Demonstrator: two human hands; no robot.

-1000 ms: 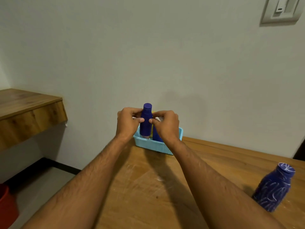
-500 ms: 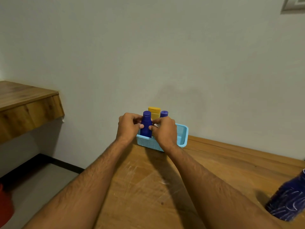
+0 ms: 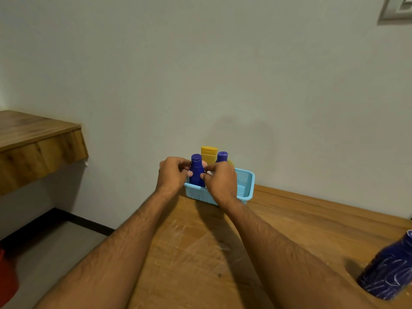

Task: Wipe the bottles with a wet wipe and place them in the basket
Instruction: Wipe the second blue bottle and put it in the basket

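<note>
A light blue mesh basket (image 3: 246,182) stands at the far edge of the wooden table, against the wall. A small dark blue bottle (image 3: 196,169) stands upright in its left end, and both hands are on it. My left hand (image 3: 172,175) grips it from the left. My right hand (image 3: 220,180) pinches it from the right, with a bit of white wipe (image 3: 209,173) showing under the fingers. Behind stand a yellow bottle (image 3: 209,153) and a second small blue bottle (image 3: 222,156), also in the basket.
A large dark blue bottle with white markings (image 3: 389,272) stands on the table (image 3: 289,230) at the right edge. A wooden shelf (image 3: 33,139) juts from the wall on the left. A red object (image 3: 6,279) sits on the floor at lower left.
Both hands have lowered the small blue bottle into the left end of the basket. The view has shifted left, so the large bottle now sits at the frame's right edge.
</note>
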